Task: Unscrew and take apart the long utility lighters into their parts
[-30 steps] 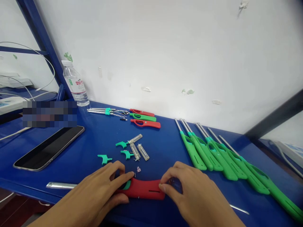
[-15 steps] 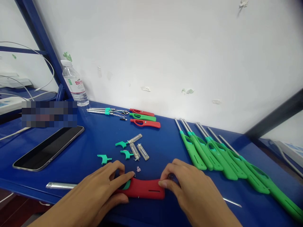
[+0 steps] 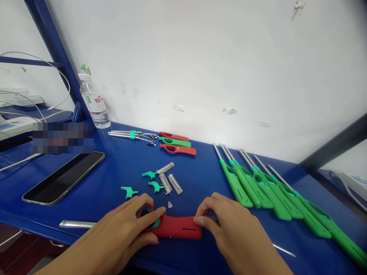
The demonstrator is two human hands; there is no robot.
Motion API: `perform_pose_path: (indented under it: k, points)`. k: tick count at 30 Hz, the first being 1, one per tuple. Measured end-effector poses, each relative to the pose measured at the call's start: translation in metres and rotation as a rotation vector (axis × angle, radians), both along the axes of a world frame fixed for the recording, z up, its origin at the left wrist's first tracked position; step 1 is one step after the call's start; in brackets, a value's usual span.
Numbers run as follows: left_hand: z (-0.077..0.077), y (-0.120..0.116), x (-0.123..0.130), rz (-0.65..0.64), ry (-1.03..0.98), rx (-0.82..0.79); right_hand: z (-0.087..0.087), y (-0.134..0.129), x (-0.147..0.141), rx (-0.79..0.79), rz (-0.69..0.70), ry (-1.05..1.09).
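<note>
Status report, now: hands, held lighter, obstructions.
Left hand gripping red lighter by trigger end. Right hand pinching its butt end. Lighter on table. Small pink plastic piece just beyond, apart.

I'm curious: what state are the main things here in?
Red handle, lying flat, pinched by left hand and right hand
Phone, flat, screen dark
Bottle, standing, capped
Green lighters, lying side by side
Far handles, lying side by side
Clear cartridges, lying flat
Teal triggers, lying scattered
Wired tubes, wires exposed
Silver tube, partly covered
</note>
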State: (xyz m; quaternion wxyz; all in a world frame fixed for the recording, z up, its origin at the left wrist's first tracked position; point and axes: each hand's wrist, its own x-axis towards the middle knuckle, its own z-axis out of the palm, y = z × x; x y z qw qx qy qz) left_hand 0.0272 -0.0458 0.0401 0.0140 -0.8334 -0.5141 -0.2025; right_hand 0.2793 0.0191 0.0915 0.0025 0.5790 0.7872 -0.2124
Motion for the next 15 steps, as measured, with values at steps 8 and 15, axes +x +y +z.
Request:
perform_pose_path:
  k: [8, 15]
  points:
    - [-0.0005, 0.0008, 0.0004, 0.0, 0.071, 0.087, 0.0023, 0.0035, -0.0025, 0.01, -0.015, 0.012]
    - [-0.001, 0.001, -0.0005, 0.02, -0.04, 0.02, 0.0062, 0.0031, -0.0081, 0.004, -0.041, -0.005]
